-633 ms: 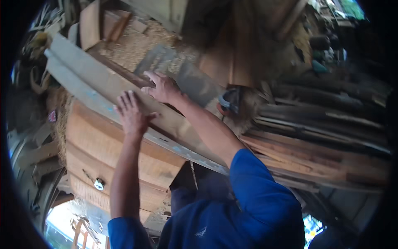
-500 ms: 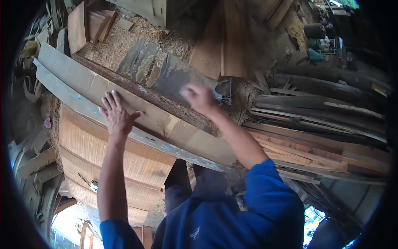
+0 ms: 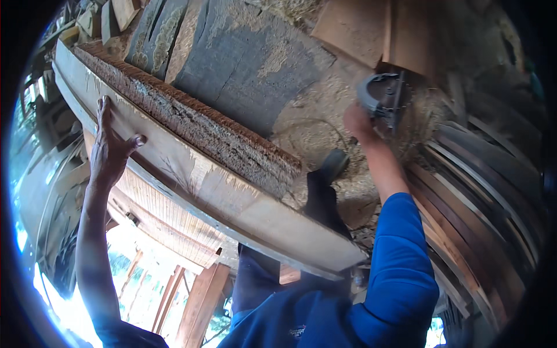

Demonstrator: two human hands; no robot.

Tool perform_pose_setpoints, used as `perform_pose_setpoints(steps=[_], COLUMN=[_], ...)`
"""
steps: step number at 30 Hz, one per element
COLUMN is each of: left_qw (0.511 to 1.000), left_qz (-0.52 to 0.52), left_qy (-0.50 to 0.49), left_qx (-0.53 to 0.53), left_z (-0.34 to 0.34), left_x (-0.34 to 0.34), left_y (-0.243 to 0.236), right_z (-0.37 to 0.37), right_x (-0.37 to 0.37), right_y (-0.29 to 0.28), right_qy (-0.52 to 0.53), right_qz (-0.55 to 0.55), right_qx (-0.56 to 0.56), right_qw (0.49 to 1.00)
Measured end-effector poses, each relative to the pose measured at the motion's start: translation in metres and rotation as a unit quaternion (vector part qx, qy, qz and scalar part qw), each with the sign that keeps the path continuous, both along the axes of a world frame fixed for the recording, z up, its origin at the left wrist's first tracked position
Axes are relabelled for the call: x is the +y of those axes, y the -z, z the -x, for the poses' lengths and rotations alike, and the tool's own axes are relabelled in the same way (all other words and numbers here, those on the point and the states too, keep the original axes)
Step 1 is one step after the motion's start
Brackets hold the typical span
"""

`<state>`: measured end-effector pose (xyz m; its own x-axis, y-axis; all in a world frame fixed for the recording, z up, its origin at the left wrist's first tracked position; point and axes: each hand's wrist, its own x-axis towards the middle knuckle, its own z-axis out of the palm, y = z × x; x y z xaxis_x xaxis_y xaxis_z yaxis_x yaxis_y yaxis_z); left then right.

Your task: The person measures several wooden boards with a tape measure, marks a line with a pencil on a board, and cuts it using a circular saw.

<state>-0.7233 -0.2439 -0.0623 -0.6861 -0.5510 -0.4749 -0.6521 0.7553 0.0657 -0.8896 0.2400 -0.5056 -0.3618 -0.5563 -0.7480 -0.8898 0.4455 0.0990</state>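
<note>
A long pale wooden board (image 3: 226, 180) with a dark knot and rough, splintered edge slopes across the front of me. My left hand (image 3: 110, 152) rests on its left part, open, fingers stretched and thumb spread. Out to the right, my right hand (image 3: 358, 120) is closed at the near left side of a circular saw (image 3: 380, 95) standing on the dusty floor. Its fingers are partly hidden and blurred. Behind the pale board, and along it, lies a thick beam with a rough, bark-like face (image 3: 191, 119).
Grey slabs (image 3: 238, 64) and brown planks (image 3: 354, 32) lie beyond the board. Long timber strips (image 3: 464, 232) are stacked at the right. A ribbed wooden panel (image 3: 168, 217) sits below the board's left half. My dark-shod foot (image 3: 335, 165) is beside the beam's end.
My right hand has moved from above the floor to the circular saw. My left hand still lies on the board. The view has shifted and come closer to the floor.
</note>
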Motion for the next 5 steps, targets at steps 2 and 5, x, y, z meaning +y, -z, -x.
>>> perform_pose_setpoints(steps=[2, 5], left_qw=[1.0, 0.998], left_qz=[-0.003, 0.028], left_qy=[0.025, 0.021], left_qx=[-0.001, -0.046], left_z=[0.017, -0.003], left_x=[-0.004, -0.002], left_y=[0.014, -0.006], right_z=[0.023, 0.003], right_x=[0.036, -0.015], right_y=[0.07, 0.089], right_qy=[0.079, -0.048], right_qz=[-0.045, -0.063], right_qx=[-0.087, -0.149], right_qw=[0.992, 0.986])
